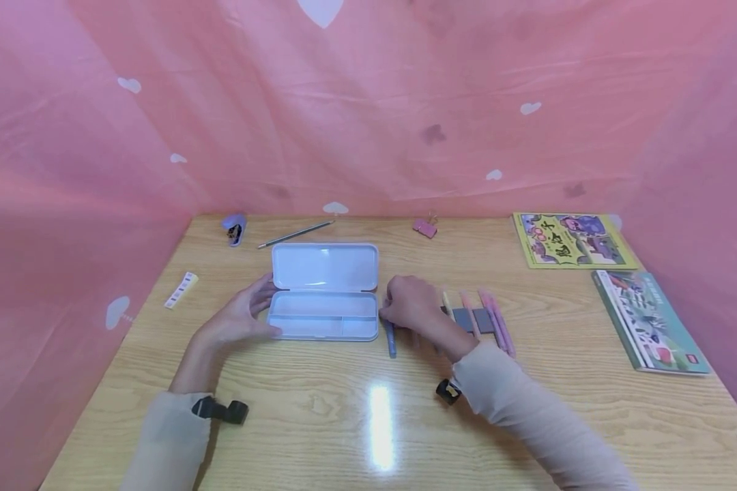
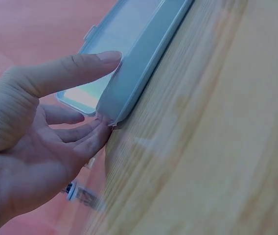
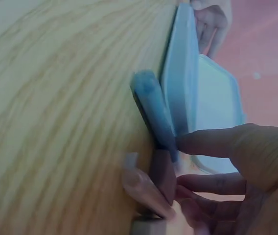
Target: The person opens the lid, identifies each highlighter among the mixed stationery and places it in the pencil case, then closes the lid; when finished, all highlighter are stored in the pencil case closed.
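An open pale blue pencil case (image 1: 322,305) lies on the table with its lid (image 1: 325,266) tipped back and its divided tray facing up. My left hand (image 1: 246,315) is at the case's left end. Its extended thumb lies along the front edge, and its fingers touch the end wall (image 2: 112,100). Just right of the case, my right hand (image 1: 413,303) pinches the far end of a blue marker (image 3: 153,105) between thumb and fingers. Beside the marker, several pink and pale pens (image 1: 469,315) rest across a dark grey strip (image 1: 463,320), partly hidden by the right hand.
Behind the case are a purple stapler (image 1: 235,228), a pencil (image 1: 296,234) and a pink binder clip (image 1: 426,227). A small white-and-yellow strip (image 1: 181,290) lies at left. A yellow book (image 1: 574,240) and a green book (image 1: 651,322) lie at right. Pink cloth (image 1: 368,123) encloses the table.
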Demonstrator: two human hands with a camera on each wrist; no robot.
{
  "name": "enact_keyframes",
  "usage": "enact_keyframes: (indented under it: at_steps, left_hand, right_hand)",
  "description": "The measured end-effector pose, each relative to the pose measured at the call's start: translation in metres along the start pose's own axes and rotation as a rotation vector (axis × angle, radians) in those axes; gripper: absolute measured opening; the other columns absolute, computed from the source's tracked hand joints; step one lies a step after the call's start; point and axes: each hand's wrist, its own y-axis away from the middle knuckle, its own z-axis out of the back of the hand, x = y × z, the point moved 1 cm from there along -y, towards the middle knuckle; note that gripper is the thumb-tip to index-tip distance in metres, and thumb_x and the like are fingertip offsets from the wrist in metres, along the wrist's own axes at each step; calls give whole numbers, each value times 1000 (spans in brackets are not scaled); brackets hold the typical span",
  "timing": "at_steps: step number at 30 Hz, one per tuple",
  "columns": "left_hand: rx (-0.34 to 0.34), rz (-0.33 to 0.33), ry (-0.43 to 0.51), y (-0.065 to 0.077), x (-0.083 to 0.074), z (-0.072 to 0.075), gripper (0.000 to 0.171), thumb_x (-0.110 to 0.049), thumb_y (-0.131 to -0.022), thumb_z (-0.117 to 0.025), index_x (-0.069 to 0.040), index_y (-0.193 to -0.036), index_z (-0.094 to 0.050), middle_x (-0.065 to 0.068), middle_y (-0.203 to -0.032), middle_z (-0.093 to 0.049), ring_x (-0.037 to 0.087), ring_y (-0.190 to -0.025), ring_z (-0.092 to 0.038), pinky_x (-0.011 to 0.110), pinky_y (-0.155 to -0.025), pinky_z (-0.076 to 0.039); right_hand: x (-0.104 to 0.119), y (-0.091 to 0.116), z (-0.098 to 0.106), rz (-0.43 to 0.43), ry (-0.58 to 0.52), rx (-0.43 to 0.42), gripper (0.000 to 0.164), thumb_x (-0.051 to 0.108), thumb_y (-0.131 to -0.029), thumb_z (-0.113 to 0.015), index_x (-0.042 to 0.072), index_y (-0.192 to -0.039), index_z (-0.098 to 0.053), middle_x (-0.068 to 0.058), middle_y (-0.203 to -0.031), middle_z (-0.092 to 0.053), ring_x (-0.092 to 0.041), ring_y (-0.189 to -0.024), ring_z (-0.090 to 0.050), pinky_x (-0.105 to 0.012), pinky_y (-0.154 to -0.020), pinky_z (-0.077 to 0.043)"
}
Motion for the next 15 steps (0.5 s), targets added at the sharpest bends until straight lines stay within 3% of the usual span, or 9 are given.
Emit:
enact_keyframes:
  at_steps: [6, 9, 15]
  left_hand:
    - [16, -17, 6, 0, 1, 0, 119, -10, -60, -88, -20, -152, -12, 9, -145, -37, 28, -139, -29, 43, -116, -24]
    - [13, -20, -1, 0, 2, 1, 120, -10, -61, -88, -19, -152, -11, 10, -144, -37, 30, -138, -30, 44, -115, -24]
    - [17, -13, 11, 0, 5, 1, 119, -10, -62, -87, -17, -153, -10, 11, -143, -38, 30, -138, -30, 42, -115, -25]
  right_hand:
    - [0, -7, -7, -80, -83, -15, 28, 22, -80, -65, 15, -54, -59, 1, -48, -54, -15, -46, -53, -22, -38, -32]
    - [-3, -10, -8, -56, -161, -84, 30, 25, -84, -61, 12, -57, -61, 1, -48, -56, -14, -44, -52, -23, -37, -34]
    - [-11, -10, 16, 38, -359, -202, 24, 23, -87, -62, 2, -95, -71, -5, -69, -66, -14, -51, -56, -25, -46, -48]
